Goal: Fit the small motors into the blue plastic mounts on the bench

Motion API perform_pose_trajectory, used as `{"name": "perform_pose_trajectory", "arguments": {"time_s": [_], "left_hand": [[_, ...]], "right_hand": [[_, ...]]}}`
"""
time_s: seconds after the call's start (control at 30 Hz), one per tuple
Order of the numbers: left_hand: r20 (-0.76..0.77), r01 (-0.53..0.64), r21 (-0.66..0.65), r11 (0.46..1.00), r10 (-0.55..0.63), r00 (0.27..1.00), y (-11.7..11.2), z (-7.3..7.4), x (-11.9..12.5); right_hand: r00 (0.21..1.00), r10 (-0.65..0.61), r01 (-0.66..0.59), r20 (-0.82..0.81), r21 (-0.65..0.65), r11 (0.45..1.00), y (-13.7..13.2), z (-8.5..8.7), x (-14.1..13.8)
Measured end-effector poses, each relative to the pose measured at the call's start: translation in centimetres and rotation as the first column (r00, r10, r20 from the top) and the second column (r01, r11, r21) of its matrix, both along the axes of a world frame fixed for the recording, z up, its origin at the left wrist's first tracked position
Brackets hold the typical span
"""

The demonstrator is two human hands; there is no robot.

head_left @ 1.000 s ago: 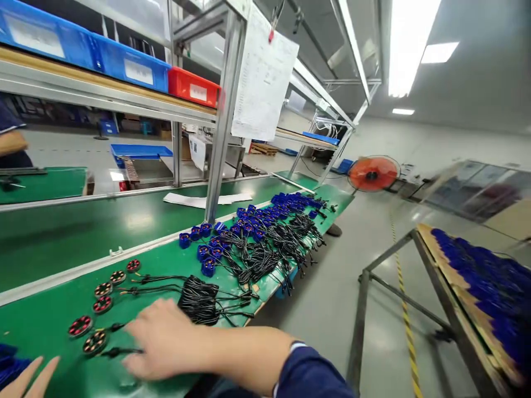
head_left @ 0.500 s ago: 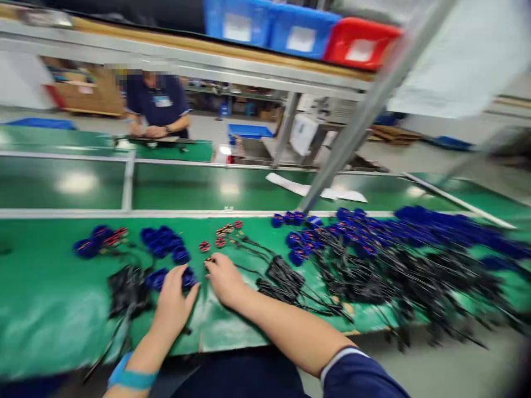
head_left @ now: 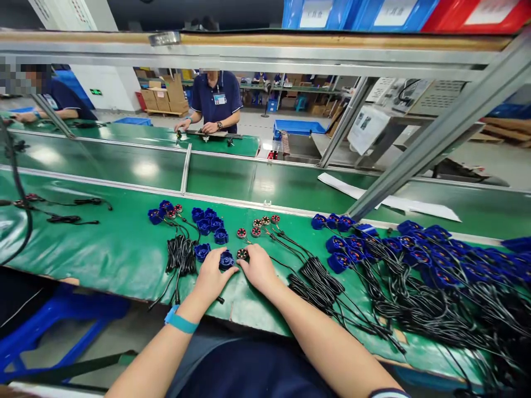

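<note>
With thumb and fingers curled around it, my left hand (head_left: 211,275) holds a blue plastic housing (head_left: 226,260) at the green tabletop. Close beside it, my right hand (head_left: 260,268) pinches a small round wound motor core (head_left: 241,254), its face turned up. Another blue housing (head_left: 202,252) lies just left of my left hand. Beyond it sits a cluster of several blue housings (head_left: 211,222). Several loose red-rimmed motor cores (head_left: 256,231) with black leads lie past my right hand. Their bundled black cables (head_left: 321,281) rest right of my right forearm.
Blue housings fitted with cores (head_left: 340,261) and tangled black cables (head_left: 409,309) cover the right side. A coiled cable bundle (head_left: 181,255) lies left. A slanted metal post (head_left: 415,143) rises at the bench's back. Co-workers (head_left: 216,102) work across the green channel (head_left: 232,172).
The view has swung left and sharpened, so the bench appears shifted right. Both hands keep their places close together, the left at the blue housing and the right at the motor core.
</note>
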State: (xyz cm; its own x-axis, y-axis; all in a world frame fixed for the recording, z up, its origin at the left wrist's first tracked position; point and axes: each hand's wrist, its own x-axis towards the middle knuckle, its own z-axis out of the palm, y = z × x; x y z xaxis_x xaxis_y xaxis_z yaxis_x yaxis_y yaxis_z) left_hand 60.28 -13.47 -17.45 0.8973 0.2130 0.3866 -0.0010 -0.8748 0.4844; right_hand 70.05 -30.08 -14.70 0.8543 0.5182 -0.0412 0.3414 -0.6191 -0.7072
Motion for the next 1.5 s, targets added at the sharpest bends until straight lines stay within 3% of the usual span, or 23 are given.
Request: {"name": "perform_pose_trajectory", "arguments": {"time_s": [0.07,0.13,0.2,0.23,0.37,0.47,0.67,0.8,0.93,1.07,1.23,1.33,1.5], "left_hand": [[-0.016,0.009,0.004,1.000,-0.009,1.000,0.1,0.0,0.0],[-0.038,0.013,-0.002,1.000,-0.013,0.999,0.1,-0.1,-0.1],[-0.049,0.011,-0.011,1.000,-0.011,0.999,0.1,0.0,-0.1],[-0.043,0.012,-0.015,1.000,-0.013,0.999,0.1,0.1,-0.1],[0.005,0.074,-0.019,0.997,-0.074,0.997,-0.3,1.0,0.0],[0.005,0.073,-0.017,0.997,-0.073,0.997,-0.5,1.5,0.1],[-0.112,0.067,-0.042,0.997,-0.071,0.991,-0.6,1.6,0.2],[-0.201,0.081,-0.034,0.996,-0.087,0.976,-0.3,2.1,0.1],[-0.138,0.078,-0.026,0.997,-0.081,0.987,0.2,2.1,0.2],[-0.094,0.093,-0.029,0.995,-0.096,0.991,0.2,1.9,0.2],[-0.078,0.082,-0.084,0.993,-0.088,0.993,-0.6,1.7,-0.1],[-0.082,0.085,-0.091,0.992,-0.092,0.992,-0.8,1.6,-0.2],[-0.076,0.080,-0.039,0.996,-0.082,0.994,-0.7,1.7,-0.1]], "right_hand": [[0.977,0.014,0.019,-0.214,0.148,0.989,-0.4,0.6,0.6],[0.848,0.118,0.034,-0.517,0.274,0.961,-1.1,1.4,1.4],[0.705,0.208,0.004,-0.678,0.296,0.955,-1.5,2.0,2.1],[0.686,0.210,-0.022,-0.697,0.269,0.963,-1.6,2.1,2.4],[0.846,0.116,-0.059,-0.521,0.125,0.990,-1.0,1.7,2.8],[0.942,0.124,-0.093,-0.311,0.113,0.989,-1.2,1.4,2.3],[0.874,0.404,-0.377,-0.271,0.149,0.914,-3.1,1.5,0.0],[0.892,0.419,-0.396,-0.167,0.156,0.905,-2.7,1.5,-1.3],[0.864,0.498,-0.465,-0.079,0.257,0.847,-2.3,2.5,-0.4],[0.891,0.448,-0.454,0.079,0.100,0.885,-2.9,3.1,1.5],[0.872,0.485,-0.471,0.065,-0.159,0.868,-4.1,1.2,1.2],[0.905,0.423,-0.415,0.051,-0.118,0.902,-4.6,1.0,0.4],[0.953,0.303,-0.299,0.022,-0.107,0.948,-3.1,2.6,-0.7]]}}
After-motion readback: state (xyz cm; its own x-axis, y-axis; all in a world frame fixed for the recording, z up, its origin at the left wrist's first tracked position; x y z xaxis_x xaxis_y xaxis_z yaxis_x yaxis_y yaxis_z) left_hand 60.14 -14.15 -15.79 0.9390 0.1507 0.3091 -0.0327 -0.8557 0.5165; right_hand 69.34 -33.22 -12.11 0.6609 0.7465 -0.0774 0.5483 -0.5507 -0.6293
